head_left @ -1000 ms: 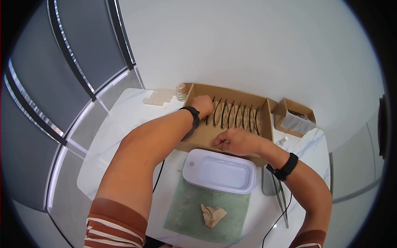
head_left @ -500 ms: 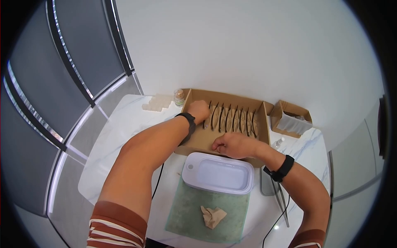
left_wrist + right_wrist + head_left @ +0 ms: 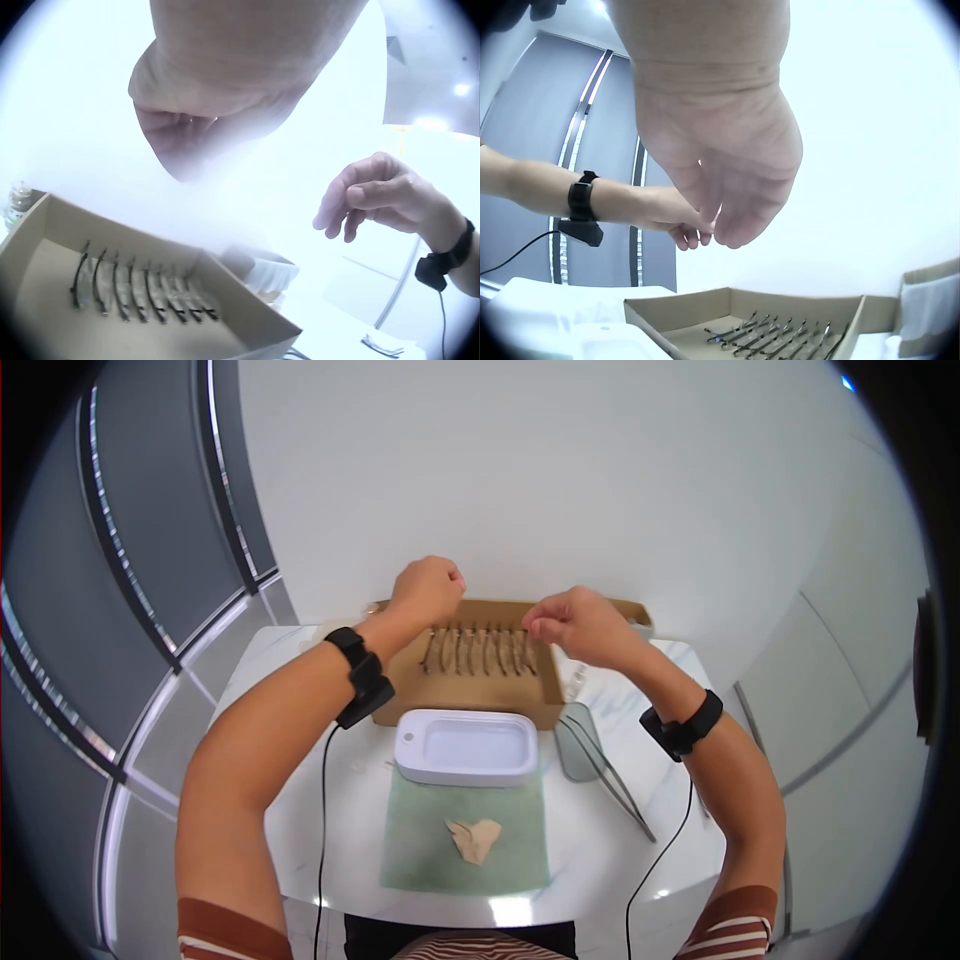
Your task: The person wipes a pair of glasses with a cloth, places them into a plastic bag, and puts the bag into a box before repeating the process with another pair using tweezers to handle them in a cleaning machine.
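Note:
My left hand is raised above the back left of a shallow cardboard box. Its fingers bend loosely, and nothing shows in them. Over the box's back right hovers my right hand; the left wrist view shows its relaxed fingers with nothing between them. A row of slim, dark, curved pieces lies inside the box, with crumpled clear material beside them. In front of the box sits a white oblong basin. Both hands are apart from the row.
A crumpled tan cloth lies on a green mat. Long metal tweezers rest partly over a grey tray. A small jar and a lined carton flank the box. Cables hang from both wrists.
Both hands have risen out of the box, the right one moving farther back. The head view has tilted up and shifted. The row of dark pieces still lies in the box.

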`<action>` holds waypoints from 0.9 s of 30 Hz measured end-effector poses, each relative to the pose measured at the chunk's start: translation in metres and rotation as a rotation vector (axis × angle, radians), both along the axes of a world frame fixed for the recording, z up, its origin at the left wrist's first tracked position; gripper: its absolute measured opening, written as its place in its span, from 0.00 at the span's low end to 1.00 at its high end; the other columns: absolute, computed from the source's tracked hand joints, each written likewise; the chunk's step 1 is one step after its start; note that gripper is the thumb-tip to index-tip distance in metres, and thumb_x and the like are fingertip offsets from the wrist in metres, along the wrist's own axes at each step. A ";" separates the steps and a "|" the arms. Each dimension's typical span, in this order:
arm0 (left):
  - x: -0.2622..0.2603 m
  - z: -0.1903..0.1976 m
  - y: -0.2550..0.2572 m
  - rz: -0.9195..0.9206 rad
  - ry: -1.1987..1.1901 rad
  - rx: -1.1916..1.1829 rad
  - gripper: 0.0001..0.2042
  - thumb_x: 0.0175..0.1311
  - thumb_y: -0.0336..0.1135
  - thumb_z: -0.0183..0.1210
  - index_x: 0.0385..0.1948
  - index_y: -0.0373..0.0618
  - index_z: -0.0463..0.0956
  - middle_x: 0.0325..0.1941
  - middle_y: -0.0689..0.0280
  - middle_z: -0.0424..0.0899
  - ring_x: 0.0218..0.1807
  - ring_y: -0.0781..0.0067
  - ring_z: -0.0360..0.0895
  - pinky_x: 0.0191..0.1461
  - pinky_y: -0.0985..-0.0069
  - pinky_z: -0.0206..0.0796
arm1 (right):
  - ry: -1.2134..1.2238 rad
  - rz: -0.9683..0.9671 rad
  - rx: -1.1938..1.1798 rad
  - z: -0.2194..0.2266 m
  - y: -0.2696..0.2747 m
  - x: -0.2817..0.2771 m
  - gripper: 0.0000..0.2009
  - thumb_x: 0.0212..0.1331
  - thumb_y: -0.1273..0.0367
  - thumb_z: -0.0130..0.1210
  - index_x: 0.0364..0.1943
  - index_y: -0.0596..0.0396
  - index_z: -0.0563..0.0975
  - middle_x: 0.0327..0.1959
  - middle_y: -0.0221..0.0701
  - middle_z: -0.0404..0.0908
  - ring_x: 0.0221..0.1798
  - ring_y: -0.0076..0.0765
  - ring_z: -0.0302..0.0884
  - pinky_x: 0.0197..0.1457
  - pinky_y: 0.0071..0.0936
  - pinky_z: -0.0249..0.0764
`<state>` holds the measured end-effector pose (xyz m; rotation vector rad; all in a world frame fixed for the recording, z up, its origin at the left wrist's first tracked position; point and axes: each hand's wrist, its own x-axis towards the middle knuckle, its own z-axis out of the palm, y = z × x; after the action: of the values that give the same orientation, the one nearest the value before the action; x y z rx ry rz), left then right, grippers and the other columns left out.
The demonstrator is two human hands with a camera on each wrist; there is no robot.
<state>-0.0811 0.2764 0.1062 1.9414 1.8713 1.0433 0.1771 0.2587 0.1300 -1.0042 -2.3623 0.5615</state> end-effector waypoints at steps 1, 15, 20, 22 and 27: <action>0.012 0.013 -0.010 -0.031 -0.007 0.023 0.07 0.65 0.30 0.56 0.33 0.37 0.82 0.23 0.65 0.82 0.23 0.75 0.80 0.29 0.75 0.75 | -0.032 -0.073 -0.054 0.019 -0.018 0.013 0.11 0.64 0.67 0.59 0.42 0.60 0.86 0.25 0.29 0.83 0.27 0.25 0.75 0.35 0.28 0.74; 0.260 -0.028 -0.088 -0.662 -0.234 -0.200 0.08 0.61 0.25 0.53 0.36 0.35 0.81 0.26 0.62 0.83 0.26 0.74 0.82 0.29 0.76 0.75 | -0.116 -0.619 -0.203 -0.009 -0.130 0.269 0.09 0.54 0.66 0.61 0.33 0.56 0.88 0.26 0.37 0.87 0.29 0.36 0.84 0.39 0.33 0.80; 0.341 -0.088 -0.092 -0.775 -0.025 -0.155 0.11 0.59 0.31 0.55 0.39 0.46 0.86 0.33 0.59 0.89 0.30 0.63 0.86 0.39 0.68 0.79 | -0.469 -0.744 -0.111 -0.080 -0.148 0.327 0.10 0.54 0.62 0.66 0.33 0.52 0.88 0.28 0.37 0.87 0.33 0.39 0.86 0.39 0.34 0.79; 0.364 -0.111 -0.092 -0.781 0.044 -0.104 0.10 0.59 0.33 0.57 0.39 0.50 0.86 0.37 0.60 0.89 0.38 0.58 0.86 0.48 0.66 0.77 | -0.511 -0.787 -0.134 -0.098 -0.166 0.324 0.11 0.54 0.60 0.67 0.33 0.51 0.89 0.29 0.37 0.88 0.35 0.42 0.85 0.41 0.36 0.79; 0.395 -0.138 -0.093 -0.782 0.029 -0.225 0.10 0.59 0.34 0.59 0.40 0.52 0.86 0.43 0.60 0.89 0.47 0.57 0.85 0.54 0.66 0.75 | -0.615 -0.815 -0.192 -0.125 -0.182 0.318 0.12 0.52 0.57 0.69 0.27 0.51 0.87 0.28 0.40 0.86 0.35 0.49 0.85 0.40 0.42 0.80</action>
<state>0.3141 0.1834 -0.0320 2.2331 0.9944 0.5315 0.4951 0.0770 0.0045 -2.3193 -2.0788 0.1610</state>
